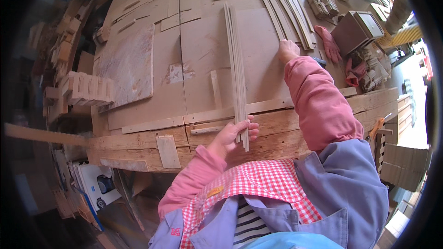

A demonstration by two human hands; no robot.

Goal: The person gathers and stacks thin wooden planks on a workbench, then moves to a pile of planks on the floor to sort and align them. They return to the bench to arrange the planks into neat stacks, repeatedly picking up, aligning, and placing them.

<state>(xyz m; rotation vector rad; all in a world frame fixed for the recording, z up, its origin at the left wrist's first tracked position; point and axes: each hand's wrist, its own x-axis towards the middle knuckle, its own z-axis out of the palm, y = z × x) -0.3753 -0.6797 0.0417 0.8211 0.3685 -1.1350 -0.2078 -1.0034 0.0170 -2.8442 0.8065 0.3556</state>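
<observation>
My left hand (232, 135) is wrapped around the near end of a bundle of thin wooden strips (236, 65). The strips reach away from me over the workbench, and their near ends are uneven and stick out past the bench's front edge. Farther right, my right hand (289, 50) pinches the near end of a long thin wooden strip (268, 8); its fingertips are partly hidden. Beside that strip, more long wooden strips (294, 10) lie side by side and run towards the far edge.
A stained board (129, 65) and stacked wood blocks (90, 88) are at the left. Pink gloves (327, 44), a brown box (353, 34) and bundled wood pieces (322, 4) sit at the right. A wooden batten (207, 115) is fixed along the front edge.
</observation>
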